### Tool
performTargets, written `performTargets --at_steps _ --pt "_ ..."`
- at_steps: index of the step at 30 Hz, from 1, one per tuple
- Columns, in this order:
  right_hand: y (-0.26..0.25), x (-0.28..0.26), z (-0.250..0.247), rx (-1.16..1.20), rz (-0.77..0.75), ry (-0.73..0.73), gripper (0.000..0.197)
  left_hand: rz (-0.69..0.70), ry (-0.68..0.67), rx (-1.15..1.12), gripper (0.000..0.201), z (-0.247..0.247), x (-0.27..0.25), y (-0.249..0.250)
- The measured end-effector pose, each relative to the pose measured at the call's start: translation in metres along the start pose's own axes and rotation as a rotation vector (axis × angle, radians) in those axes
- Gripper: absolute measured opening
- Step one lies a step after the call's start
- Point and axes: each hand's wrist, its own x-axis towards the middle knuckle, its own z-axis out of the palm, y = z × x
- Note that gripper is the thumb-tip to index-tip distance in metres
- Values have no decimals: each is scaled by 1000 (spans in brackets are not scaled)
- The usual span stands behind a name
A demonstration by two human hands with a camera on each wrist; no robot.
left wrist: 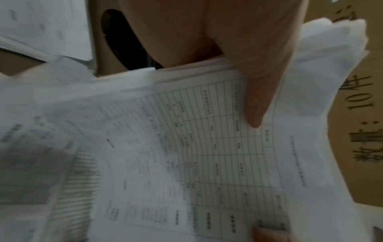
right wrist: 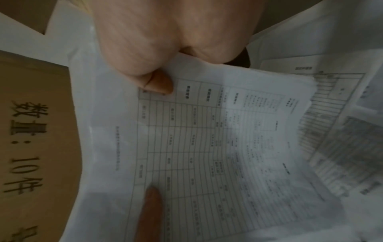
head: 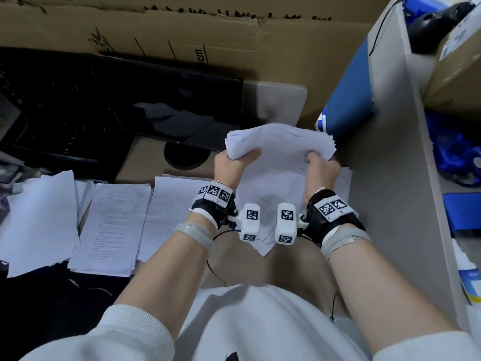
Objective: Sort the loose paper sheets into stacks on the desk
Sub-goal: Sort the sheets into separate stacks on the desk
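A: Progress so far?

B: Roughly midway, at a guess. Three stacks [head: 109, 225] already down on the desk [head: 145, 157], side by side at the left: one blank-faced and a bit skewed, one printed and fairly square, a third partly hidden behind the left wrist.

A: And the bundle?

B: Up in the air, above the desk's right part. Left hand [head: 231, 165] gripping the bundle [head: 278, 142] at its left side, thumb [left wrist: 257, 91] pressed flat across a printed table, fingers curled underneath. Right hand [head: 321, 170] clamped on the right side, thumb [right wrist: 159, 81] on top, remaining fingers out of sight behind the paper.

A: Bundle tidy?

B: Not really. Bowed between the two grips, far edges fanned and uneven. Probably needs squaring before going down.

A: Anything loose left?

B: Yes, several sheets [head: 263, 212] spread under and between the wrists, overlapping at odd angles, one corner hanging over the near edge. Still unsorted, by the look of it.

A: So what remains?

B: Setting the bundle down as a stack or dealing it out, then gathering those loose sheets. Impossible to tell which stack suits which sheet; print too blurred.
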Motion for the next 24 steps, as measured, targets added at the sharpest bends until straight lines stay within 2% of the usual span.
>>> performTargets --at_steps 2,5,6,7,10,13,16,18,21,23,24 --pt "18 0 -8 -73 45 -23 23 -55 -19 91 30 -4 -3 -23" --pt "55 1 -23 -225 173 -53 26 -111 -129 335 54 -4 -13 -58" --pt "62 1 -26 -244 202 -38 28 -137 -134 339 58 -3 -17 -60" --pt "67 0 -28 -244 211 -28 26 -164 -113 312 55 -1 -18 -61" --pt "70 1 -28 -230 206 -50 14 -220 -75 249 26 0 -11 -59" --pt "64 -5 -21 -218 165 -116 15 -212 -27 95 27 -14 -7 -52" --pt "60 -18 -12 -276 173 -296 17 -214 38 -100 24 -33 -4 -45" --pt "63 -25 -3 -347 214 -397 35 -221 44 -174 18 -49 -3 -38" --pt "70 -36 11 -359 263 -404 79 -224 -34 -138 20 -78 -1 -40" --pt "71 -44 20 -332 258 -401 88 -263 -113 -46 31 -99 -2 -48" --pt "69 -50 24 -317 255 -412 83 -278 -147 -5 35 -109 -3 -53"
